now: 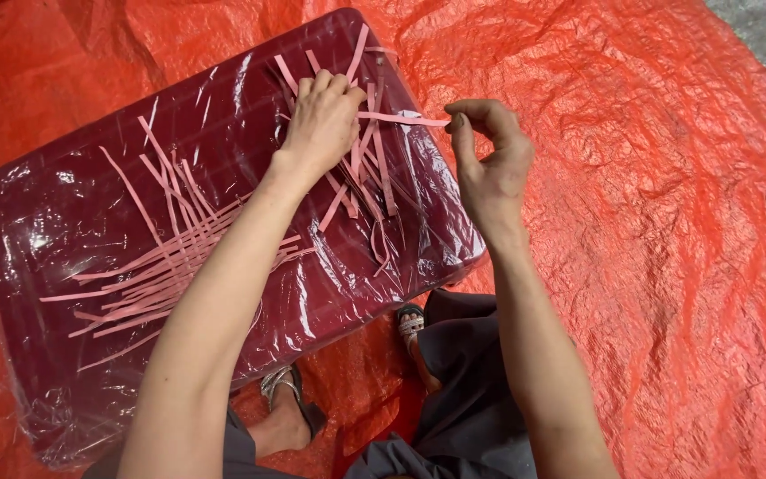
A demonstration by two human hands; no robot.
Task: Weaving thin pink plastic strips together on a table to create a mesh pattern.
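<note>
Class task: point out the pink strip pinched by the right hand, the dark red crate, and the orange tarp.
pink strip [401, 117], head view, mid-length
crate [64, 213], head view, bare top
tarp [667, 222], head view, open area
</note>
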